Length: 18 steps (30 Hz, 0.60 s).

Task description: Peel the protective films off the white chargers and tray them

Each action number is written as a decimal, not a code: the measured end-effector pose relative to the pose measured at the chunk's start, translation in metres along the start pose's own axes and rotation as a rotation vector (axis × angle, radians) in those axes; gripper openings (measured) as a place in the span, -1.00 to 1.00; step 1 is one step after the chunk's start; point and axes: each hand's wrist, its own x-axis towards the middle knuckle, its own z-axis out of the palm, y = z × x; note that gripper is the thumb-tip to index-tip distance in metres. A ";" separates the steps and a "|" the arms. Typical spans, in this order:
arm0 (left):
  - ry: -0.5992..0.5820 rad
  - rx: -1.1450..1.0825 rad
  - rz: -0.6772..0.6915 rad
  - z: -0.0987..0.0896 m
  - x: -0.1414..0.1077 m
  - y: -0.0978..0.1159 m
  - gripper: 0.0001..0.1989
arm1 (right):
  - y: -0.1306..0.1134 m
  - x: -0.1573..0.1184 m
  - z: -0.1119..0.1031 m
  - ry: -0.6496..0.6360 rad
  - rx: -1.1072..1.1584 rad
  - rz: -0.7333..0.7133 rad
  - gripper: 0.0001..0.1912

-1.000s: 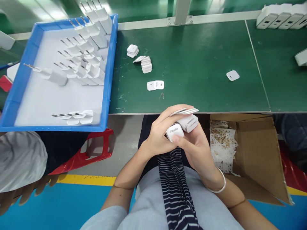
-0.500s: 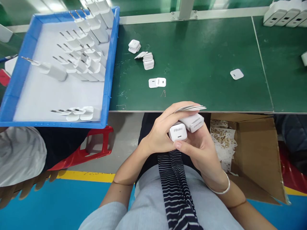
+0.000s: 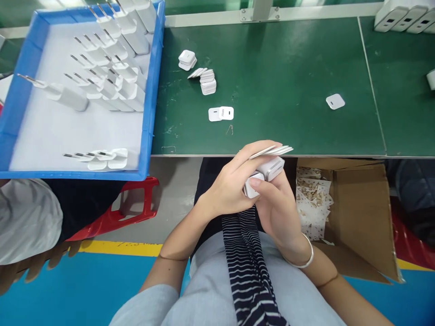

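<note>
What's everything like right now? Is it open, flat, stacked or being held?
Left hand: curled, thin plates fanned between its fingers
Right hand: thumb on the front white block
Back white block: held
Cardboard box: open, papers inside
Tray plugs: metal pins exposed
Lone plate: flat on the green table
Plate pair: overlapping

Held adapters [image 3: 272, 168] appear smooth, satin plastic; the tray [image 3: 154, 86], plastic; pins [image 3: 30, 79], bright metal. The bench [image 3: 288, 86] is smooth, semi-gloss and lightly scuffed. The carton [image 3: 362, 213] is matt cardboard; the stool [image 3: 148, 194], glossy plastic.
</note>
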 end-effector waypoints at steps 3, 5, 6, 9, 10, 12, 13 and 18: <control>-0.008 0.022 0.005 0.000 -0.002 -0.001 -0.60 | 0.002 0.002 0.003 0.028 -0.012 0.004 -0.59; -0.017 0.033 0.007 0.001 -0.002 -0.001 -0.60 | 0.002 0.002 0.003 0.046 -0.037 -0.004 -0.62; -0.022 0.035 0.006 0.001 -0.002 -0.002 -0.60 | 0.002 0.003 0.003 0.051 -0.047 -0.010 -0.63; -0.028 0.016 0.000 0.001 -0.001 -0.003 -0.61 | 0.003 0.003 0.003 0.043 -0.067 -0.027 -0.61; -0.025 0.003 -0.004 0.001 -0.001 -0.003 -0.62 | 0.003 0.003 0.003 0.037 -0.074 -0.028 -0.60; -0.016 -0.020 -0.020 0.000 0.000 -0.004 -0.64 | 0.004 0.003 0.003 0.029 -0.078 -0.028 -0.55; -0.010 -0.029 -0.031 0.000 0.001 -0.004 -0.64 | 0.004 0.003 0.003 0.027 -0.075 -0.025 -0.52; 0.041 -0.090 -0.078 -0.004 0.003 0.000 -0.67 | 0.001 0.000 0.000 -0.045 -0.016 -0.017 -0.45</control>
